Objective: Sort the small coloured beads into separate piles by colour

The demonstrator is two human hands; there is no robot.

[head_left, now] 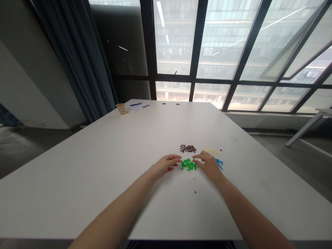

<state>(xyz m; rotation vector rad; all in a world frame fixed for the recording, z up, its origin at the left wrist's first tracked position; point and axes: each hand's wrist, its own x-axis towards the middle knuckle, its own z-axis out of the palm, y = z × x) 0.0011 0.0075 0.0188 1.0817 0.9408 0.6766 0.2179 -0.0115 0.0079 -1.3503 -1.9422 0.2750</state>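
Note:
A pile of small green pieces (189,164) lies on the white table between my hands. My left hand (165,165) is at the pile's left edge, its fingers apart and pointing toward it. From the right, my right hand (209,164) reaches over the pile's edge with thumb and forefinger pinched together; anything between them is too small to name. Behind the green pile lie dark brown pieces (188,148). Pale yellow pieces (212,151) lie beyond my right hand, which partly covers some blue pieces (219,163).
White bits (192,179) and a black piece (195,192) lie nearer me. One red piece (221,150) sits beside the yellow ones. At the white table's (103,148) far left are a paper cup (121,109) and sheets with pens (136,104). Windows stand behind.

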